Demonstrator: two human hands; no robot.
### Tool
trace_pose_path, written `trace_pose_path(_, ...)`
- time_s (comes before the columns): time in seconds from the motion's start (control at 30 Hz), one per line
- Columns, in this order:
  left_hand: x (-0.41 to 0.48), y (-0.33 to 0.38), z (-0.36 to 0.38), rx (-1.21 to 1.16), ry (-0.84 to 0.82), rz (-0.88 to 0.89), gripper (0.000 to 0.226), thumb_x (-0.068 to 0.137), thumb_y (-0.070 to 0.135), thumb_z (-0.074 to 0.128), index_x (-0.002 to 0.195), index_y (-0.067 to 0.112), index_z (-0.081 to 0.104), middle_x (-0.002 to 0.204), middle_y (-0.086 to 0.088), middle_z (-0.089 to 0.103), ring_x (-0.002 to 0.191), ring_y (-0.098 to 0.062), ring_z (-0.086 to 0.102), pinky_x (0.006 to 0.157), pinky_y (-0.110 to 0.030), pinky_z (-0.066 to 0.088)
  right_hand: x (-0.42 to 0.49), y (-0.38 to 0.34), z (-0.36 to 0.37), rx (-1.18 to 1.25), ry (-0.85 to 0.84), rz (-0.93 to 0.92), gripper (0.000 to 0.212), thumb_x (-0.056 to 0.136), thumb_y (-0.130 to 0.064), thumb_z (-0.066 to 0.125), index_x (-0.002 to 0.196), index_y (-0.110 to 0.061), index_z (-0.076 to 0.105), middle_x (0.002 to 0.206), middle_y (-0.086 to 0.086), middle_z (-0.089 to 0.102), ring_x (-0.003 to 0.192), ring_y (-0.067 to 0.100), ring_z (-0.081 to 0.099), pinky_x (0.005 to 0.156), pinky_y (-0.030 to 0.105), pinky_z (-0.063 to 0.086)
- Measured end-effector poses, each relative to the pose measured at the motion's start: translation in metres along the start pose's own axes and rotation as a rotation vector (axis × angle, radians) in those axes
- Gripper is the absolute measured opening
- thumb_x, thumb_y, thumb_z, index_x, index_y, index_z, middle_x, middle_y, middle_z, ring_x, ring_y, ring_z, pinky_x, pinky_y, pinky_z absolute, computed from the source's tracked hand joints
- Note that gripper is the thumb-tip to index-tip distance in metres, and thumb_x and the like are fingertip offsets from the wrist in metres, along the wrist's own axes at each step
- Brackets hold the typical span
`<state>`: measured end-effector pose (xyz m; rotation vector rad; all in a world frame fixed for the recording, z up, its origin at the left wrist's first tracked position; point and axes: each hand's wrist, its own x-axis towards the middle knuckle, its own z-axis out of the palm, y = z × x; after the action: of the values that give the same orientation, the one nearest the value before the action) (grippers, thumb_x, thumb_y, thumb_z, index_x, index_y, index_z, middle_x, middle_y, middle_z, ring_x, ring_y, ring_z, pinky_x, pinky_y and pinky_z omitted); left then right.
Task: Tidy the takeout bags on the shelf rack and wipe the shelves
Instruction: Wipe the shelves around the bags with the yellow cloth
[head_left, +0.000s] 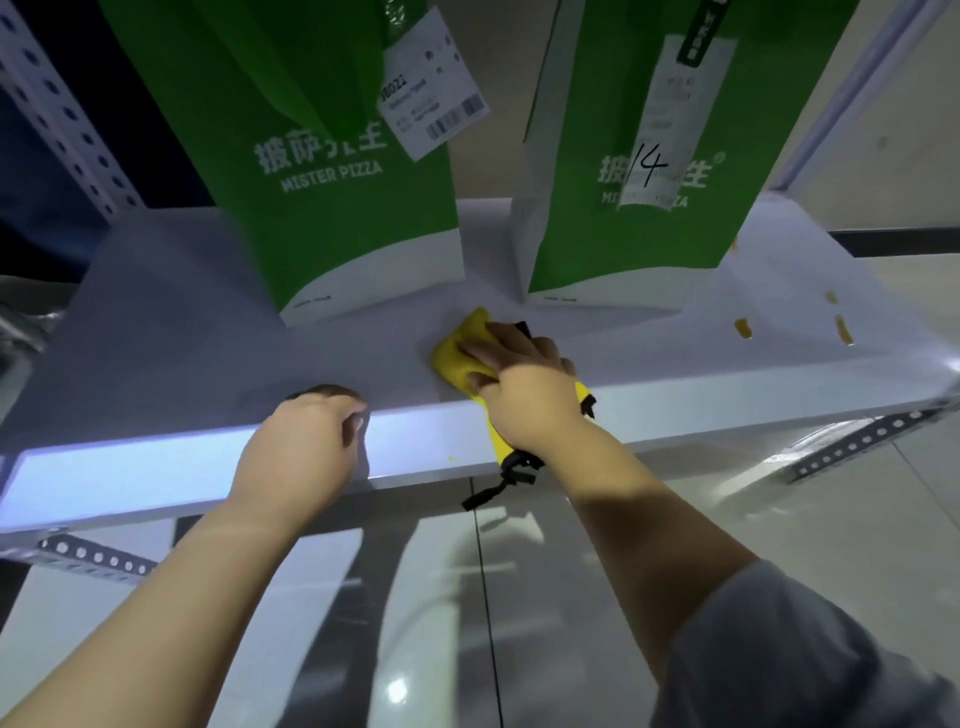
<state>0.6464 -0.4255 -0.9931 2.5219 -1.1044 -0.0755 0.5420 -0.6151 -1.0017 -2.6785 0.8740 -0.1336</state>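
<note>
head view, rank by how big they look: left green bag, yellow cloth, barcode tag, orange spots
1. left green bag
2. barcode tag and yellow cloth: about alike, the cloth partly under the right hand
3. orange spots on the shelf

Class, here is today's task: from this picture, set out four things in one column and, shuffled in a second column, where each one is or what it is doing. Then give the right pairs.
Column one
1 left hand
2 right hand
3 bag marked 14
4 yellow smears

Column two
A on the shelf, near its right end
B presses the yellow cloth on the shelf
C holds the shelf's front edge
D stands right of the other green bag

Pairs: 1-C, 2-B, 3-D, 4-A
</note>
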Motion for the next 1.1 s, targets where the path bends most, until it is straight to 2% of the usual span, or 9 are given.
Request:
trace_pose_path(0.2, -0.003, -0.012, -0.006, 0.011, -0.028, 0.082, 0.017, 0.089, 0.017, 0.053, 0.091, 0.016, 0.069, 0.1, -0.004, 0.069, 0.091, -0.032, 0.06, 0.075, -0.038, 0.053, -0.049, 0.011, -0.008, 0.012, -0.067, -0.181, 0.036, 0.093, -0.04, 0.046, 0.128, -0.047, 0.048, 0.139, -0.01, 0.043, 0.114, 0.026, 0.039, 0.094, 0.035, 0.03)
trace_pose_path(0.33, -0.006, -0.016, -0.005, -0.009, -0.016, 0.132, 0.018, 0.09, 0.019, 0.054, 0.096, 0.017, 0.071, 0.106, -0.002, 0.07, 0.095, -0.032, 0.061, 0.079, -0.039, 0.053, -0.049, 0.026, -0.015, -0.04, -0.007, 0.06, 0.037, 0.093, -0.038, 0.045, 0.129, -0.043, 0.047, 0.141, -0.005, 0.039, 0.118, 0.028, 0.037, 0.096, 0.038, 0.033)
trace_pose_path(0.43, -0.006, -0.018, -0.006, -0.026, 0.005, 0.149, 0.018, 0.089, 0.017, 0.056, 0.094, 0.016, 0.072, 0.106, -0.002, 0.07, 0.096, -0.033, 0.061, 0.079, -0.038, 0.053, -0.052, -0.006, 0.003, -0.063, 0.051, 0.194, 0.036, 0.092, -0.037, 0.045, 0.129, -0.041, 0.046, 0.141, -0.002, 0.036, 0.112, 0.032, 0.036, 0.089, 0.039, 0.033)
trace_pose_path(0.57, -0.004, -0.019, -0.007, -0.042, -0.023, 0.151, 0.018, 0.09, 0.018, 0.053, 0.09, 0.014, 0.07, 0.1, -0.004, 0.07, 0.092, -0.034, 0.06, 0.074, -0.04, 0.052, -0.075, -0.049, 0.03, -0.028, 0.016, -0.027, 0.038, 0.093, -0.042, 0.041, 0.131, -0.046, 0.042, 0.146, -0.011, 0.028, 0.107, 0.028, 0.035, 0.084, 0.036, 0.027)
trace_pose_path(0.7, -0.007, -0.02, -0.01, -0.063, -0.037, 0.144, 0.019, 0.091, 0.017, 0.051, 0.091, 0.014, 0.07, 0.101, -0.003, 0.069, 0.092, -0.032, 0.059, 0.075, -0.04, 0.052, -0.083, -0.022, 0.01, -0.038, 0.0, -0.122, 0.039, 0.092, -0.039, 0.046, 0.131, -0.045, 0.044, 0.147, -0.009, 0.032, 0.109, 0.028, 0.038, 0.088, 0.036, 0.03)
trace_pose_path(0.8, -0.008, -0.019, -0.011, -0.068, -0.036, 0.134, 0.019, 0.09, 0.015, 0.051, 0.09, 0.013, 0.069, 0.1, -0.002, 0.068, 0.09, -0.031, 0.058, 0.073, -0.04, 0.053, -0.071, 0.01, -0.007, -0.064, 0.045, 0.116, 0.039, 0.093, -0.036, 0.047, 0.132, -0.039, 0.046, 0.144, -0.003, 0.035, 0.112, 0.033, 0.039, 0.092, 0.039, 0.036)
trace_pose_path(0.9, -0.006, -0.019, -0.009, -0.043, -0.039, 0.128, 0.017, 0.088, 0.014, 0.052, 0.087, 0.011, 0.069, 0.096, -0.004, 0.068, 0.087, -0.032, 0.057, 0.071, -0.041, 0.052, -0.063, -0.005, 0.0, -0.055, 0.095, 0.29, 0.039, 0.091, -0.032, 0.049, 0.13, -0.036, 0.047, 0.142, -0.001, 0.035, 0.11, 0.035, 0.037, 0.09, 0.04, 0.034)
trace_pose_path(1.03, -0.003, -0.017, -0.008, -0.041, -0.029, 0.128, 0.017, 0.087, 0.015, 0.052, 0.085, 0.011, 0.069, 0.091, -0.005, 0.067, 0.083, -0.033, 0.056, 0.069, -0.039, 0.05, -0.068, -0.043, 0.023, -0.014, 0.043, -0.001, 0.038, 0.092, -0.035, 0.047, 0.129, -0.041, 0.047, 0.142, -0.007, 0.035, 0.104, 0.029, 0.036, 0.086, 0.036, 0.031)
trace_pose_path(1.1, -0.003, -0.018, -0.008, -0.065, -0.048, 0.116, 0.018, 0.087, 0.015, 0.051, 0.084, 0.01, 0.067, 0.091, -0.006, 0.066, 0.084, -0.033, 0.056, 0.069, -0.04, 0.05, -0.064, -0.038, 0.017, -0.002, 0.003, -0.041, 0.037, 0.092, -0.037, 0.047, 0.129, -0.043, 0.047, 0.141, -0.008, 0.036, 0.106, 0.029, 0.037, 0.089, 0.036, 0.033)
